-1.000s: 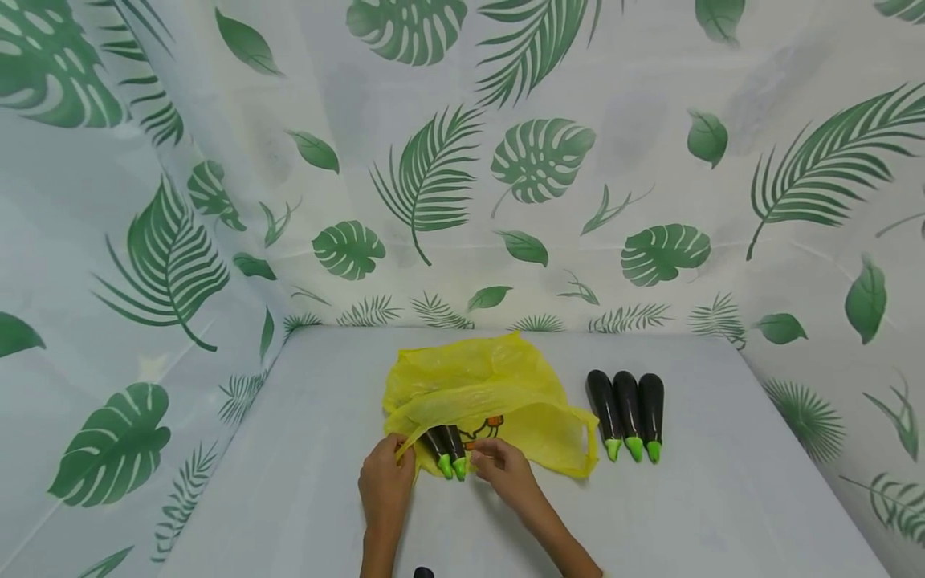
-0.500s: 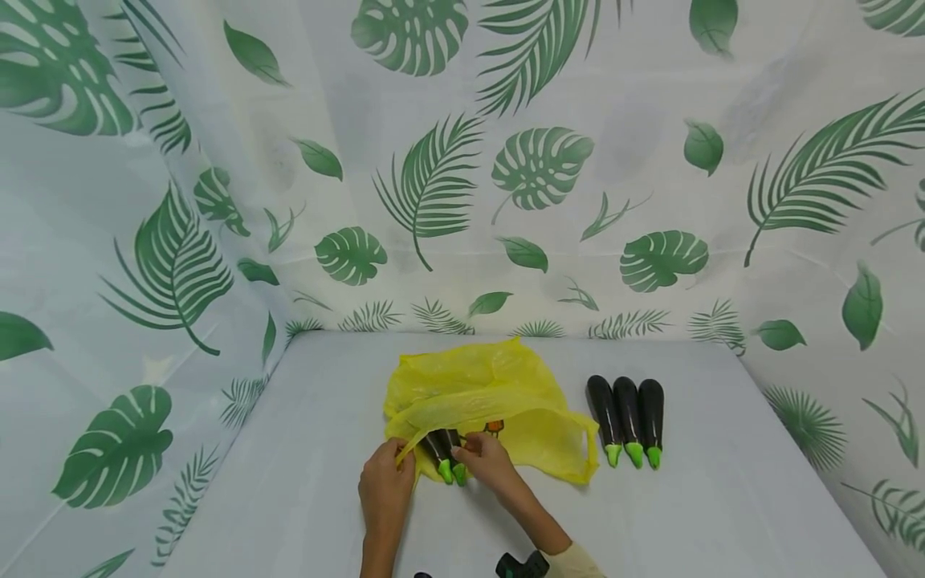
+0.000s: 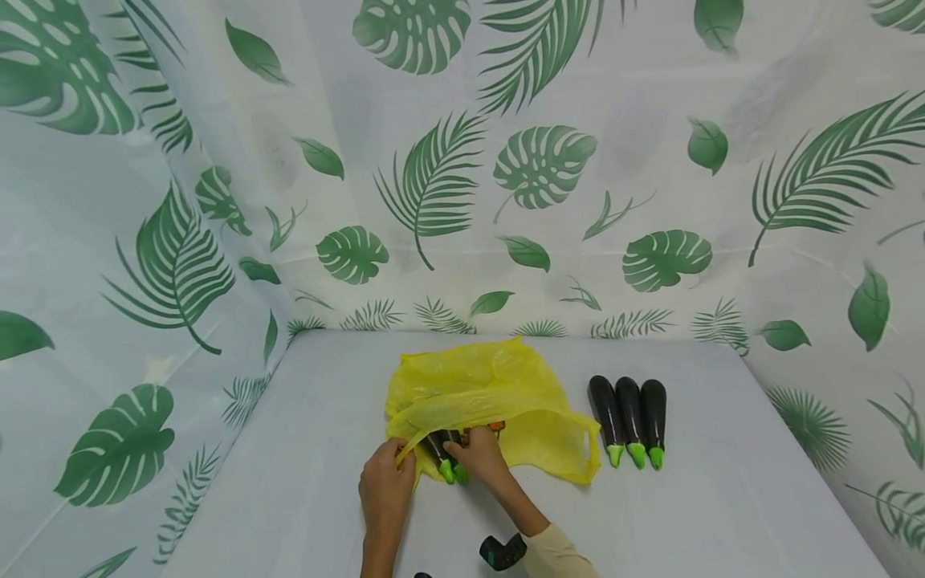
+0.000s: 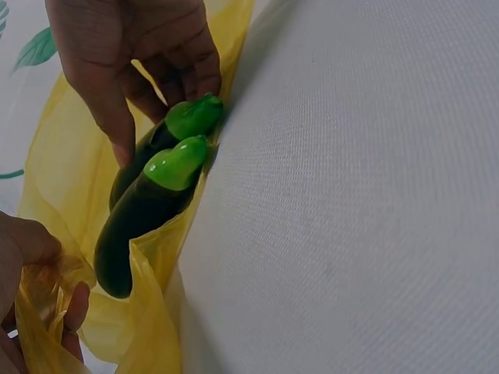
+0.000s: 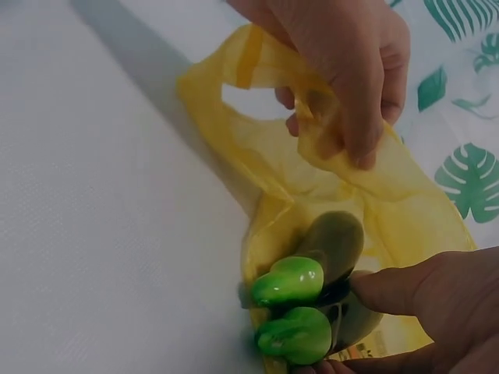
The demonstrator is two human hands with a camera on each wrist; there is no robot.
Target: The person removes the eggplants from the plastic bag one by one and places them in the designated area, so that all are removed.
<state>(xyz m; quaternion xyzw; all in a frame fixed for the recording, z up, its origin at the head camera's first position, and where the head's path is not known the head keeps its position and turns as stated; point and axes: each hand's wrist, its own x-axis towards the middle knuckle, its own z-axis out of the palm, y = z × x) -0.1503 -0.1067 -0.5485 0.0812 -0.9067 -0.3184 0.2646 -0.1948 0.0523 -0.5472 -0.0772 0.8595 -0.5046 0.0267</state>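
A yellow plastic bag [image 3: 477,365] lies on the table with its mouth facing me. My left hand [image 3: 386,482] grips the handle at its left side and keeps the mouth raised; the right wrist view shows this handle loop [image 5: 234,74]. Just inside lie two dark eggplants with green stem ends, side by side. My right hand [image 3: 482,457] has thumb and fingers on either side of the right-hand eggplant [image 5: 355,319], near its green end. Against it, the other eggplant [image 4: 129,230] is touched by neither hand. Their far ends are partly covered by the bag.
Three more eggplants [image 3: 630,413] lie in a row on the white table [image 3: 723,498], to the right of the bag. A black object [image 3: 503,552] is at the right sleeve [image 3: 560,554]. Leaf-printed cloth walls [image 3: 433,305] enclose the back and sides.
My right hand has moved left from beside the bag's mouth onto the right-hand eggplant and taken hold of it. The left hand has kept its grip on the bag.
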